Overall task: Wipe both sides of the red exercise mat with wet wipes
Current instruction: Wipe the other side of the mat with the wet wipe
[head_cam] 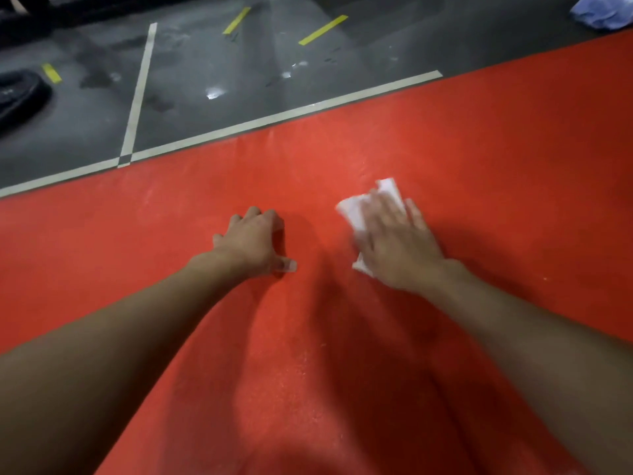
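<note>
The red mat (pixel 479 149) lies flat on a dark floor (pixel 205 63), its far edge running beside a pale painted line, and the wiping of the face now turned up is under way. The right hand (pixel 397 241) lies flat on a white wipe (pixel 352 209), fingers spread and fairly straight, pressing it onto the mat about midway between the far and near edges; the hand is blurred, which suggests a stroke in progress. The left hand (pixel 251 240) holds nothing: it is propped on the mat just to the left, fingers bent with their tips down and the thumb stretched out, apparently as a brace. Pale specks and faint streaks show on the mat toward its far edge and in the near part between the forearms, so this face seems only partly done, though I cannot tell which patches the wipe has covered. Whether the underside is cleaned cannot be seen; at best this face is left to finish, and perhaps a turn of the mat too. A blue bundle (pixel 603 13) lies on the floor beyond the far right corner.
</note>
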Tool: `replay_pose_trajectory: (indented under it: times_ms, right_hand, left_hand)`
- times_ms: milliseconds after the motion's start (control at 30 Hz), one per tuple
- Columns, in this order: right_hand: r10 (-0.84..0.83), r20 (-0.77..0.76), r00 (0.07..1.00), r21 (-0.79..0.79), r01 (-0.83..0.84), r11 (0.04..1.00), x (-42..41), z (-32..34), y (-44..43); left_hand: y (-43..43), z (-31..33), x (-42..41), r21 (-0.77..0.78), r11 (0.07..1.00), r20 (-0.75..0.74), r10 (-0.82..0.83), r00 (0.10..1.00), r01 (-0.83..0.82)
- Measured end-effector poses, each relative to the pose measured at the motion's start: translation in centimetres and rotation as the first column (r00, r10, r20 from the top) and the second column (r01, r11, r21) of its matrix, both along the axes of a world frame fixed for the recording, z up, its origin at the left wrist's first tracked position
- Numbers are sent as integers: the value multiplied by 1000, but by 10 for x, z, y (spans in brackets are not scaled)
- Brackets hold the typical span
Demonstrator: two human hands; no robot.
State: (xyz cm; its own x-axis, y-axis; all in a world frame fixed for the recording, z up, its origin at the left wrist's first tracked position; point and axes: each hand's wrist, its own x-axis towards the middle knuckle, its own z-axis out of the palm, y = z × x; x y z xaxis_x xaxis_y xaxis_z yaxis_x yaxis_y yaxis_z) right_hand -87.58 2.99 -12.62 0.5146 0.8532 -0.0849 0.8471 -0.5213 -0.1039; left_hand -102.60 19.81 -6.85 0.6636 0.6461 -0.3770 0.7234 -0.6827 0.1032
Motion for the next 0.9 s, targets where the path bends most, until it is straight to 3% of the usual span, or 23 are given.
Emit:
replay_pose_trajectory:
  times_ms: [67, 167, 233, 333, 367, 500, 533, 633, 667, 733, 800, 833, 900]
  right_hand:
    - [-143, -16, 990, 17, 143, 990, -6, -2, 11]
    - [151, 45, 987, 37, -153, 988, -31, -9, 15]
    - [203, 48, 978, 18, -204, 979, -12, -8, 13]
    - [-97, -3, 995, 15, 97, 995, 7, -3, 25]
    - [-115, -8, 993, 30, 115, 993, -1, -4, 32]
    - [226, 54, 973, 28, -228, 973, -18, -9, 34]
    - [208, 69, 976, 16, -209, 978, -3, -8, 35]
    - [-142, -19, 990, 16, 142, 990, 24, -2, 46]
    - [-157, -17, 987, 36, 157, 987, 18, -4, 52]
    - [38, 18, 999, 90, -40, 995, -2, -11, 58]
    - [221, 72, 973, 37, -224, 974, 0, -13, 52]
    - [205, 85, 975, 21, -207, 978, 14, -12, 53]
    - [-27, 29, 999, 15, 27, 1000, 33, -6, 61]
  left_hand:
    - [3, -7, 2, 77, 997, -10, -24, 1000, 24]
    - [8, -11, 8, 101, 994, -55, -38, 998, 44]
    - [19, -11, 11, 36, 996, -91, -82, 992, 85]
    - [26, -7, 13, -1, 994, -120, -107, 987, 108]
    - [28, -5, 15, -3, 996, -115, -91, 989, 91]
    - [37, 2, 24, -17, 1000, -36, -25, 999, 25]
    - [39, 0, 25, -15, 1000, -14, -14, 1000, 14]
    - [36, -12, 23, 94, 995, 2, -29, 1000, 29]
    - [35, -15, 24, 124, 992, -14, -36, 999, 38]
    - [40, -17, 27, 77, 997, -63, -25, 998, 30]
    - [48, -16, 30, -7, 999, -93, -51, 994, 51]
    - [52, -16, 32, -24, 997, -102, -73, 992, 71]
    - [55, -15, 34, -40, 995, -117, -93, 989, 89]
